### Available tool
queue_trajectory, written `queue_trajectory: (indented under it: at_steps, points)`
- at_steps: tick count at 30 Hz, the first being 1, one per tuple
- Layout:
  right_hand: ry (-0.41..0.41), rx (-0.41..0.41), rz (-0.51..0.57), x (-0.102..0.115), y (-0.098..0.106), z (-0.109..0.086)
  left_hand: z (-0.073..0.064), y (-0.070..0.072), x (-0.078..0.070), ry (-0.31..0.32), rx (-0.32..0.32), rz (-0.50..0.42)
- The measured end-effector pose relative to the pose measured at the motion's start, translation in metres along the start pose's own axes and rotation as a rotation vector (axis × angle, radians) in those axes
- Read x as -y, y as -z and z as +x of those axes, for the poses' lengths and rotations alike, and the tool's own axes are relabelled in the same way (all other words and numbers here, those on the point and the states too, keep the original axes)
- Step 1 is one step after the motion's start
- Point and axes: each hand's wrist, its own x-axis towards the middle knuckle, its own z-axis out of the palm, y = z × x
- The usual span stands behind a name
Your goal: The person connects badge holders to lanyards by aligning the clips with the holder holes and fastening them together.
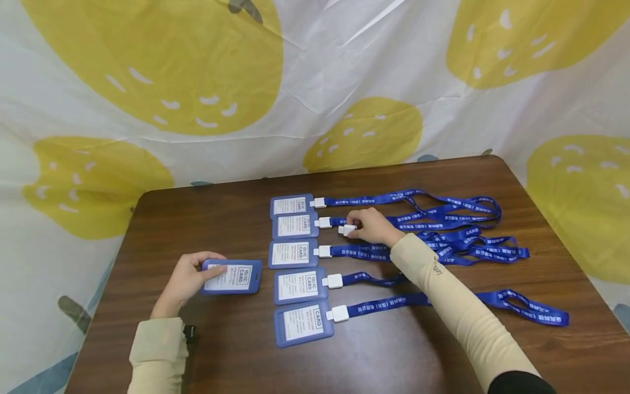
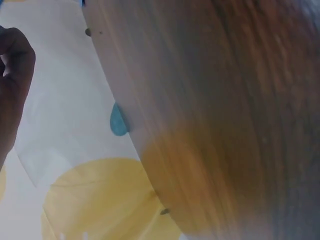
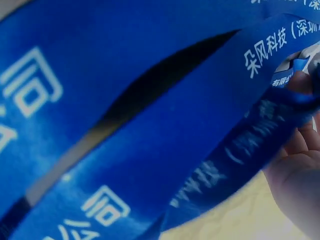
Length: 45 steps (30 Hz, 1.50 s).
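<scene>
My left hand (image 1: 184, 282) grips a blue ID card holder (image 1: 243, 278) at its left end, thumb on the card face. The holder's slotted end points right, and no lanyard is on it. My right hand (image 1: 375, 225) pinches a white lanyard clip (image 1: 348, 230) above the second and third lanyards, right of the card column. In the right wrist view the blue lanyard strap (image 3: 200, 95) with white lettering loops close to the camera, beside the right hand (image 3: 295, 185). At the left wrist view's edge, part of the left hand (image 2: 17, 75) shows; its holder is out of sight there.
Several blue card holders (image 1: 293, 254) lie in a column mid-table, each joined by a white clip (image 1: 340, 313) to a blue lanyard (image 1: 384, 303) stretching right. The brown table (image 1: 236, 350) meets a lemon-printed cloth (image 1: 295, 148) at the back.
</scene>
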Motion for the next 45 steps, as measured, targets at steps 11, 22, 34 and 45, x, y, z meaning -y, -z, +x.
queue_trajectory:
  at_steps: [11, 22, 34, 45]
  points:
    - [-0.001, -0.041, 0.19, 0.0, 0.001, -0.003, 0.007, -0.014, -0.009, -0.017, -0.143, -0.226]
    - [-0.029, -0.008, 0.297, 0.005, 0.004, -0.006, 0.029, -0.048, -0.023, 0.023, -0.289, -0.437]
    - [0.02, -0.037, 0.281, 0.006, 0.004, -0.004, 0.051, -0.076, -0.04, -0.049, -0.293, -0.559]
    - [0.047, -0.089, 0.339, 0.017, 0.008, -0.005, 0.062, -0.096, -0.055, -0.051, -0.28, -0.648]
